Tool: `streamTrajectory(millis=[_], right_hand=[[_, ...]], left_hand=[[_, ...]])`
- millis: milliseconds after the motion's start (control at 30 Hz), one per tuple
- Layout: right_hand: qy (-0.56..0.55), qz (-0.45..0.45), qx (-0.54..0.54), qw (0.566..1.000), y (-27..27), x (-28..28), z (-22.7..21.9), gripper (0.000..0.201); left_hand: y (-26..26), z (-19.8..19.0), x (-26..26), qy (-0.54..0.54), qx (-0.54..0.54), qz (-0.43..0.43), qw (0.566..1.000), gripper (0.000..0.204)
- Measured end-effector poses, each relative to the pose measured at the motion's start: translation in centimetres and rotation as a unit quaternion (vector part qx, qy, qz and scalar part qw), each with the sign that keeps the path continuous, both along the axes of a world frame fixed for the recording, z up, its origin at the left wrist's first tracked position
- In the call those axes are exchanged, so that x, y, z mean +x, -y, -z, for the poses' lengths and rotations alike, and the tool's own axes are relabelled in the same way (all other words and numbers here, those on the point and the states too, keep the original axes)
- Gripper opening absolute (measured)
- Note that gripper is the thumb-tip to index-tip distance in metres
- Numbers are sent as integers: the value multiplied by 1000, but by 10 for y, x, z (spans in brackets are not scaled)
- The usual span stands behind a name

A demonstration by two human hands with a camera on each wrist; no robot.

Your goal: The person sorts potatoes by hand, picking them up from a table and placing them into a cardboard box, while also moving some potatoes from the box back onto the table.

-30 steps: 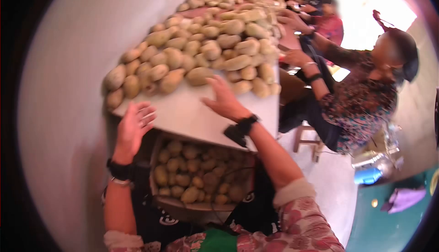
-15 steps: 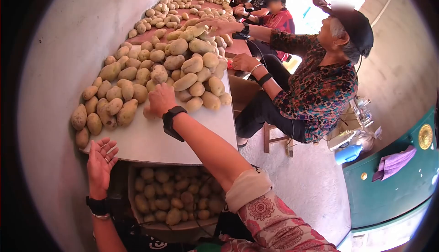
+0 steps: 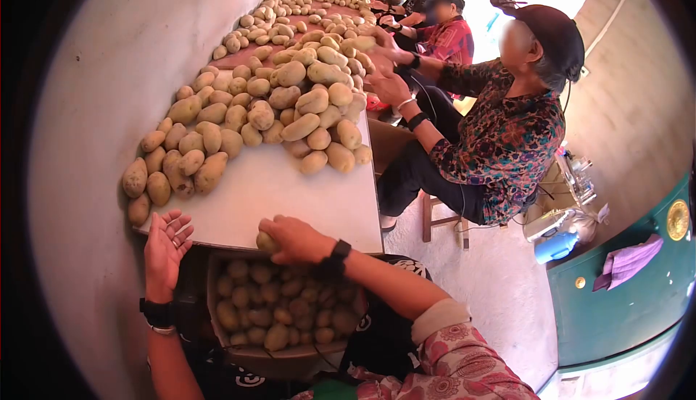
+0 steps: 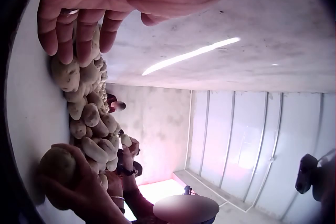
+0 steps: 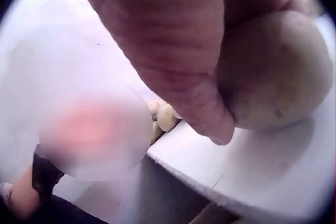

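My right hand (image 3: 303, 241) grips a potato (image 3: 266, 242) low over the near edge of the white tabletop (image 3: 290, 193). In the right wrist view, the thumb lies along one side of this potato (image 5: 278, 71), close over the table surface. Palm up and fingers loosely bent, my left hand (image 3: 164, 255) stays by the table's near left corner with nothing in it. A large heap of potatoes (image 3: 290, 102) covers the table beyond both hands. The left wrist view shows the left fingers (image 4: 86, 35) in front of part of that heap.
Below the table edge, a box (image 3: 261, 360) full of potatoes stands close to my body. A wall (image 3: 80, 146) runs along the left. At right, a person in a patterned shirt (image 3: 500, 139) sits handling potatoes; several others sit farther along.
My right hand reached left into the front of the heap, then came back toward me with a potato to the table's near edge. The left hand stays open near the left corner.
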State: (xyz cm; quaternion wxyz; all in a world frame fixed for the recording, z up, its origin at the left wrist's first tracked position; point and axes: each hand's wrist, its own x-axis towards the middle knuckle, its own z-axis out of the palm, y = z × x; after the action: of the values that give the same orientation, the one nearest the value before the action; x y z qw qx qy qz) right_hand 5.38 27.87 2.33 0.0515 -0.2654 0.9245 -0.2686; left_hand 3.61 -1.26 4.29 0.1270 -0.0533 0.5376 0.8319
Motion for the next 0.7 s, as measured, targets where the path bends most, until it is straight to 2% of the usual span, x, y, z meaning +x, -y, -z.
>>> streamTrajectory(millis=[100,233,367,433,500,567,600,633,700], right_hand=[[23,25,-50,998,-6,25,-9,48],[6,17,-100,995,-17,27,3,53],[16,33,-79,996,-26,25,8,53],[-44,78,-38,995,-32,24,10,53],[-77,96,-47,991,-46,20,7,54],[-206,164,-65,963,-57,10,-3,53],[-241,175,-35,954,-62,7,-9,54],[-244,172,-37,954,-63,6,-8,54],[-233,197,55,951,-68,11,-2,51]], left_hand=[[-2,4,5,6,-8,-7,1000,47],[-8,13,5,21,-19,-13,1000,47],[-15,27,1,22,-43,-18,999,46],[-19,30,0,32,-44,-12,998,46],[-25,35,-1,29,-43,-12,999,46],[-26,38,-4,35,-51,-12,998,48],[-26,36,-4,31,-52,-17,998,48],[-31,33,-2,30,-51,-11,998,48],[-41,35,-1,29,-48,0,998,48]])
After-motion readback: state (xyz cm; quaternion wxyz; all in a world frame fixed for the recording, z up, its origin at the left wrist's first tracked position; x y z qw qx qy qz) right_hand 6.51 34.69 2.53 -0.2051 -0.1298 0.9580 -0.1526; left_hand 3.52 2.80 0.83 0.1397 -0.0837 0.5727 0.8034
